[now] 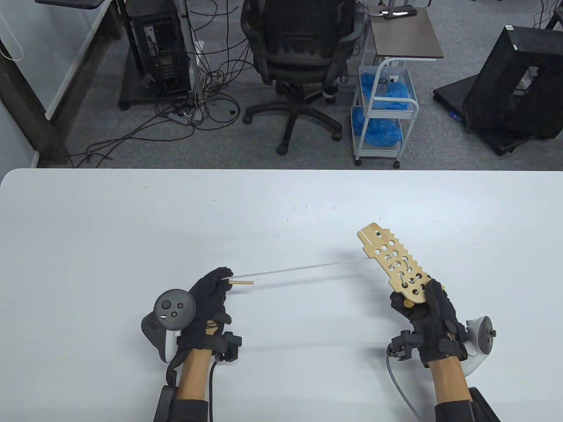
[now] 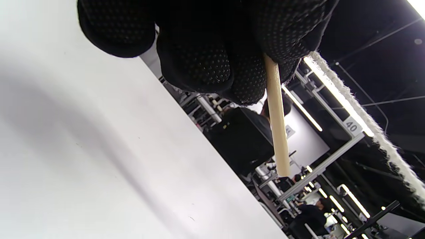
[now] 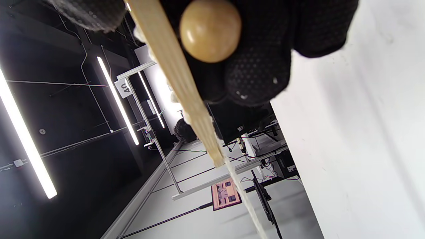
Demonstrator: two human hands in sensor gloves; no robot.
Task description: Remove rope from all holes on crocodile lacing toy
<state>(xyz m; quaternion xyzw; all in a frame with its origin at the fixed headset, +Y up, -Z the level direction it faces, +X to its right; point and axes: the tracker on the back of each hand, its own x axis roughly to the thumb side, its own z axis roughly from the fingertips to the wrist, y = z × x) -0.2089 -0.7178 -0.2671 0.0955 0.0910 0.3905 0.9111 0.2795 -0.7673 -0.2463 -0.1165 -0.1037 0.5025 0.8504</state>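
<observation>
The wooden crocodile lacing toy (image 1: 394, 261) is a flat board with several holes, held above the table at the right. My right hand (image 1: 424, 310) grips its near end; in the right wrist view the board (image 3: 179, 83) shows edge-on beside a round wooden bead (image 3: 210, 31). White rope (image 1: 299, 268) runs taut from the board to my left hand (image 1: 211, 292), and is still laced through the holes near my right hand. My left hand pinches the rope at its wooden needle (image 1: 241, 283). The needle (image 2: 276, 119) and the rope (image 2: 365, 129) show in the left wrist view.
The white table (image 1: 132, 220) spans the view, with its far edge at mid-frame. Beyond it stand an office chair (image 1: 299, 61), a white cart with blue items (image 1: 382, 114), and computer cases among floor cables.
</observation>
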